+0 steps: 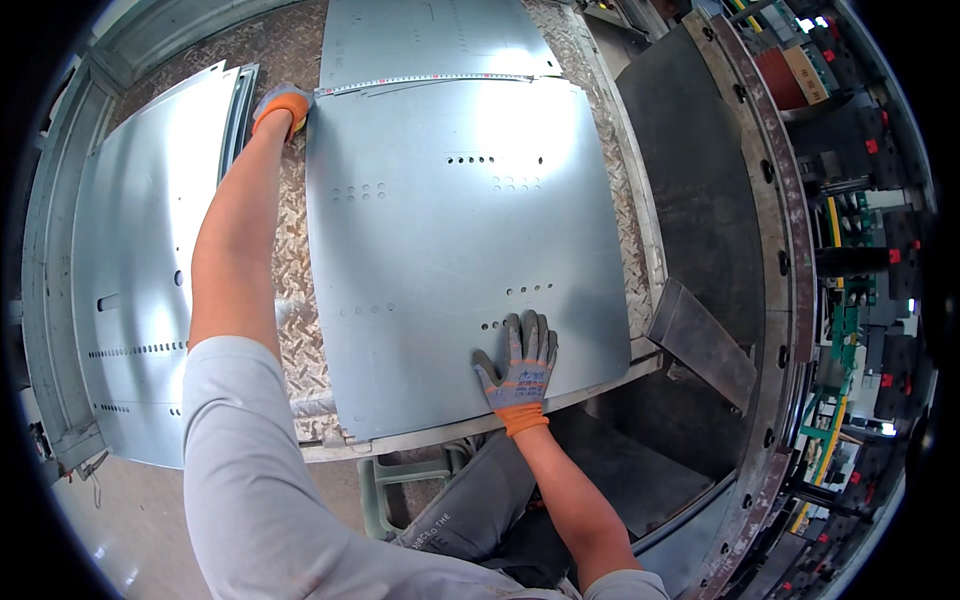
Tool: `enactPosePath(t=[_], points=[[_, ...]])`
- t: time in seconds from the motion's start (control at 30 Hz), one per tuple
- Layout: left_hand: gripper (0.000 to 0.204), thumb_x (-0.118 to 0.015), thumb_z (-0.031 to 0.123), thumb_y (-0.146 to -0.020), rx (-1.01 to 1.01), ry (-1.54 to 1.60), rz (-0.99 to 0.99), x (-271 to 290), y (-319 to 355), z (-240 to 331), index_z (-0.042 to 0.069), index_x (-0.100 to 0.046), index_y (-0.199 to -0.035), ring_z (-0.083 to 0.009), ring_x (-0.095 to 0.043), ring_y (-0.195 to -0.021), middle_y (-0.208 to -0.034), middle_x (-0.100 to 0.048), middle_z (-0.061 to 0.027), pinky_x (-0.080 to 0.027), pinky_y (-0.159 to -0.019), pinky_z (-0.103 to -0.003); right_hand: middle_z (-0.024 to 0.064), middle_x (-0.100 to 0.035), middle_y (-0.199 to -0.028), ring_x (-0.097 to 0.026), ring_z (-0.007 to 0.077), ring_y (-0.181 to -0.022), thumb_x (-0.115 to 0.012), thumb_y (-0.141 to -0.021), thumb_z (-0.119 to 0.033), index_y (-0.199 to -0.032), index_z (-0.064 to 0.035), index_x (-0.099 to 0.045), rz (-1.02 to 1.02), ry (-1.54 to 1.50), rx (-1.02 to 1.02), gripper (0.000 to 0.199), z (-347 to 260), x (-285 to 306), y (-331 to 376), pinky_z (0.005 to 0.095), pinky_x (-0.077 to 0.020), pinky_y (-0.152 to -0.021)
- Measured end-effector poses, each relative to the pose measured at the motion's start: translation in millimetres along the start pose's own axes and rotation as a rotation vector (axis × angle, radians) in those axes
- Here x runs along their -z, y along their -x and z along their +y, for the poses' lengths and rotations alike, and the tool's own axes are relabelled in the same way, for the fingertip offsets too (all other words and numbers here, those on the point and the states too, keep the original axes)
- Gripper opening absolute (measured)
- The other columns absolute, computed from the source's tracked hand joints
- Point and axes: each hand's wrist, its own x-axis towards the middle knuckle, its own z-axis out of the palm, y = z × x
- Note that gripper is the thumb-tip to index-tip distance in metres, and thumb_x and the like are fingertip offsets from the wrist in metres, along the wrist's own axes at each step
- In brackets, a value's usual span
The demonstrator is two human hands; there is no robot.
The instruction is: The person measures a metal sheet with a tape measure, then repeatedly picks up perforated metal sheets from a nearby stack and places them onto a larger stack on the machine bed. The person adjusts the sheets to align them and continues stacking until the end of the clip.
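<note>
A large grey sheet-metal panel [450, 250] with rows of small punched holes lies flat on a checker-plate bench [290, 270]. My left hand [282, 104], in a grey and orange glove, is stretched out to the panel's far left corner, where it pins the end of a tape measure [430, 80]. The tape runs rightward along the panel's far edge. My right hand [520, 365], gloved the same way, rests flat with fingers spread on the panel near its front edge.
A second punched metal panel [140, 280] lies to the left of the bench, and another sheet [430, 35] lies beyond the tape. A dark steel frame with bolt holes [775, 220] curves along the right, with machinery behind it. A green crate [400, 480] sits under the bench.
</note>
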Motion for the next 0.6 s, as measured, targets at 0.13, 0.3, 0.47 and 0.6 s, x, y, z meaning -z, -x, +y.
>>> enactPosePath(t=[0.13,0.3,0.47,0.6], points=[[0.041,-0.054,0.030,-0.095,-0.049,0.015,0.140,-5,-3,-24,-0.002,-0.071,-0.115,-0.0346,-0.069,-0.113,-0.122,-0.069,-0.0213,-0.054,-0.091,-0.046,0.0243,-0.037,-0.158,-0.031,0.0417,-0.148,-0.062,-0.087,-0.062,-0.154,-0.0064,-0.043,-0.001,-0.068,0.038,0.089,-3,2,-2,0.0580,-0.0154,-0.124],[0.040,-0.058,0.035,-0.097,-0.264,-0.038,-0.023,-30,8,-40,0.005,-0.067,-0.122,-0.0365,-0.067,-0.105,-0.115,-0.068,-0.0210,-0.052,-0.088,-0.048,0.0215,-0.025,-0.166,-0.016,0.0370,-0.155,-0.040,-0.095,-0.070,-0.159,-0.0090,-0.032,-0.172,0.025,-0.051,0.090,5,4,4,0.0560,-0.0088,-0.126],[0.037,-0.064,0.036,-0.098,-0.305,0.666,-0.091,-32,11,-70,0.006,-0.059,-0.077,-0.0113,-0.043,-0.058,-0.067,-0.049,0.0030,-0.038,-0.054,-0.035,0.0211,-0.025,-0.166,-0.017,0.0388,-0.155,-0.047,-0.095,-0.063,-0.156,-0.0090,-0.037,-0.041,-0.142,-0.011,0.082,5,5,7,0.0558,-0.0078,-0.125],[0.025,-0.061,0.035,-0.100,-0.389,0.849,-0.482,-55,141,-14,0.012,-0.069,-0.094,-0.0105,-0.042,-0.057,-0.067,-0.049,0.0030,-0.038,-0.055,-0.030,0.0176,-0.023,-0.167,-0.015,0.0364,-0.156,-0.051,-0.094,-0.064,-0.158,-0.0137,-0.037,-0.103,-0.122,-0.088,0.082,12,22,26,0.0539,-0.0092,-0.126]])
